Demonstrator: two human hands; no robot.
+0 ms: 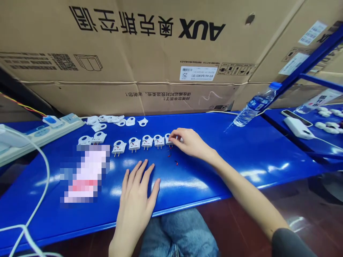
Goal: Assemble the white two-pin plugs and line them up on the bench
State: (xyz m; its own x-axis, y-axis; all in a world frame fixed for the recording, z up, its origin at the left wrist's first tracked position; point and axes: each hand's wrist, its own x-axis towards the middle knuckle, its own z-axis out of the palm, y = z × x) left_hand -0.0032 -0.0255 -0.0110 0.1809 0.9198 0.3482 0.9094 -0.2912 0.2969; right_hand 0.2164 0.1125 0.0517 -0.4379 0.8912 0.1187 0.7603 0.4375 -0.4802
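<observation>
At the blue surface (257,142), pinches right hand's grip (191,142) nearly closed at the rightmost white plug piece (167,139), unclear around what, if anything; spreads left hand (136,200) palm-down, empty.

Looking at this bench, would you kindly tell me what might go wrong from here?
The tiny red parts lie loose near the right hand and might be brushed away. The white cable loops across the blue table's left side and could snag the left hand. The plastic bottle could topple if bumped.
</observation>
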